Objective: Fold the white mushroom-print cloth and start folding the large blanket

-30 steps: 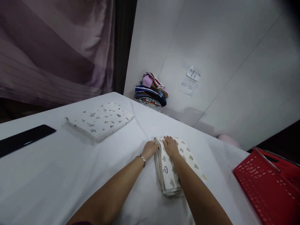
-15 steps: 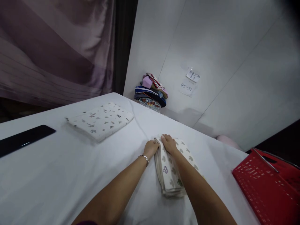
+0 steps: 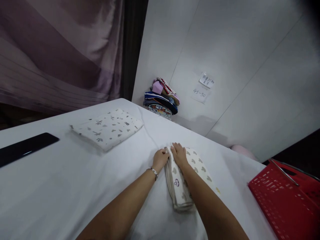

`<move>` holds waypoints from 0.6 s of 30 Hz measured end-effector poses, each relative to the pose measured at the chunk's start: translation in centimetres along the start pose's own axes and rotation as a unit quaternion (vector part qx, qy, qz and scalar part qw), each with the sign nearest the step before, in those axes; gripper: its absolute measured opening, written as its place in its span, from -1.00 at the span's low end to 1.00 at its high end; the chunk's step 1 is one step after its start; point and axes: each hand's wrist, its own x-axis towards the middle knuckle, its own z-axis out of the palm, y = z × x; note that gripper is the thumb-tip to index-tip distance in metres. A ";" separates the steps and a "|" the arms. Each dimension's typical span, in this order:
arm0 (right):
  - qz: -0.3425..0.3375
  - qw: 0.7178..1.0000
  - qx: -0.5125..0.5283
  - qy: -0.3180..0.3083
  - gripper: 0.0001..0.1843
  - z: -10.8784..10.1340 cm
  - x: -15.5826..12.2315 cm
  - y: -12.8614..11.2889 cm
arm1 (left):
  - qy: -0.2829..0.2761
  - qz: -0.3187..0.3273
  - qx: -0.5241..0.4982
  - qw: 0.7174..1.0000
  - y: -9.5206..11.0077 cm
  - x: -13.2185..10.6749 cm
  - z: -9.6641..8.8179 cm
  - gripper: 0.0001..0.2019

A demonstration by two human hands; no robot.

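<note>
Folded cloth under two bare hands. The patterned cloth (image 3: 177,196), white with grey and a few coloured motifs, lies on the white worktop (image 3: 117,186) right of centre, in front of you. Its long axis runs from far left to near right, its layered left edge facing your left forearm. Your left hand (image 3: 160,160) is at the far left corner, its fingers curled in and apparently pinching the edge; the exact grip is too small to tell. Your right hand (image 3: 179,156) rests on the upper face just to the right, its fingers extended and nearly flat, gripping nothing. Key relation: both hands meet the cloth at its far end, the left nearer the layered edge, so most of its length lies nearer you than the fingers. Surroundings: a second cloth (image 3: 108,130) lies flat at far left, well apart; a red basket (image 3: 280,200) stands at right.
</note>
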 end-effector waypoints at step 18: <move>-0.091 0.992 0.078 -0.032 -0.50 -0.5 -2.6 0.7 | -0.102 -0.049 0.025 0.993 -0.4 1.5 -0.8 -0.81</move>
